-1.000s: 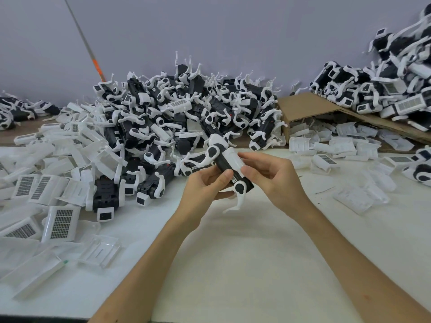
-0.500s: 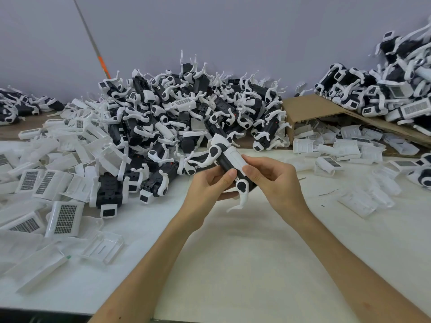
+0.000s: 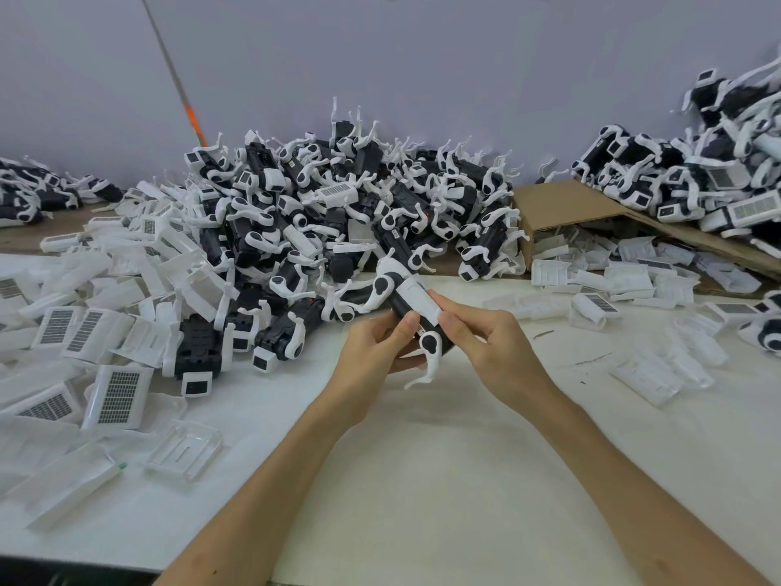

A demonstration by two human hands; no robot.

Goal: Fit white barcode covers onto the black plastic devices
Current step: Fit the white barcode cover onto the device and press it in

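Black plastic device (image 3: 405, 308) with white plastic cover (image 3: 418, 300) held above table, left hand (image 3: 376, 346) curled beneath, right hand (image 3: 492, 344) pinching cover.

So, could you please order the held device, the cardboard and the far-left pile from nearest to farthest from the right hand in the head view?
1. Held device: pinched by the right hand.
2. Cardboard: back right.
3. Far-left pile: back left.
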